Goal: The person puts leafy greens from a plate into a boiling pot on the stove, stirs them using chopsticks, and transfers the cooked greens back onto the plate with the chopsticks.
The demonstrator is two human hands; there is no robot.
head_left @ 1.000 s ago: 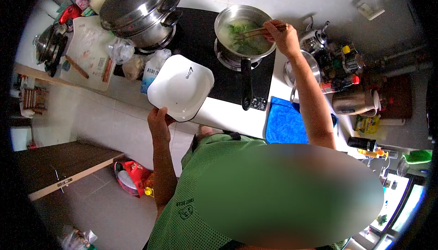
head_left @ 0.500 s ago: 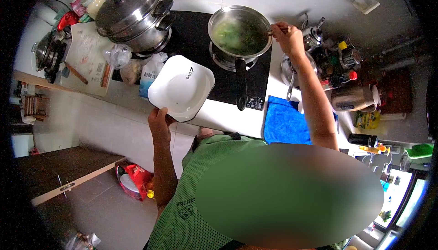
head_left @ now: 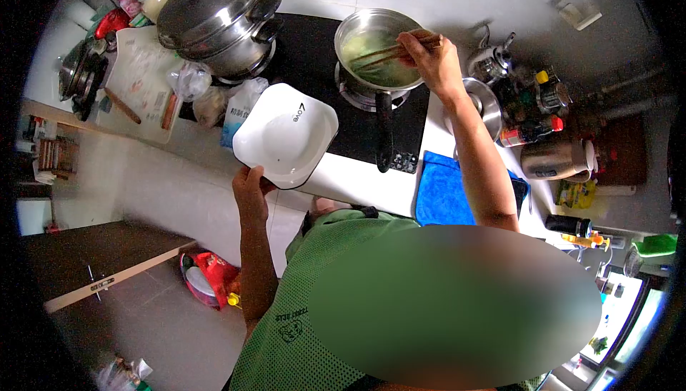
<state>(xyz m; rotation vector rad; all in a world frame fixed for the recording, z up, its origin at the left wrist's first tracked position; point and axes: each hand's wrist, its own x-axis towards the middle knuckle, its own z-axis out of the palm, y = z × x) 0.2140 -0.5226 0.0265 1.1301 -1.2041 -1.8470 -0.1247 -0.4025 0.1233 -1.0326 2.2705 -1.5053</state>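
My left hand (head_left: 251, 189) grips the near corner of a white square bowl (head_left: 271, 141) with a dark rim and "Love" printed inside. The bowl is tilted and holds nothing that I can see. Over the steel saucepan (head_left: 344, 32), my right hand (head_left: 434, 62) is closed on a pair of chopsticks (head_left: 382, 54). Their tips reach down into pale, cloudy liquid with green leafy food (head_left: 382, 73). The saucepan stands on the black cooktop (head_left: 350, 130), its black handle (head_left: 384, 130) pointing towards me.
A lidded steel steamer pot (head_left: 214, 27) stands left on the cooktop. Further left lies a cutting board (head_left: 139, 84) with a knife. A blue towel (head_left: 443, 194) is on the right counter, with a steel bowl (head_left: 489, 109), a red-capped bottle (head_left: 529, 132) and a kettle (head_left: 557, 159) beyond it.
My right hand has moved left from the saucepan's right rim to over it, and the chopsticks now show, dipping into the liquid. The left hand and bowl stay nearly in place.
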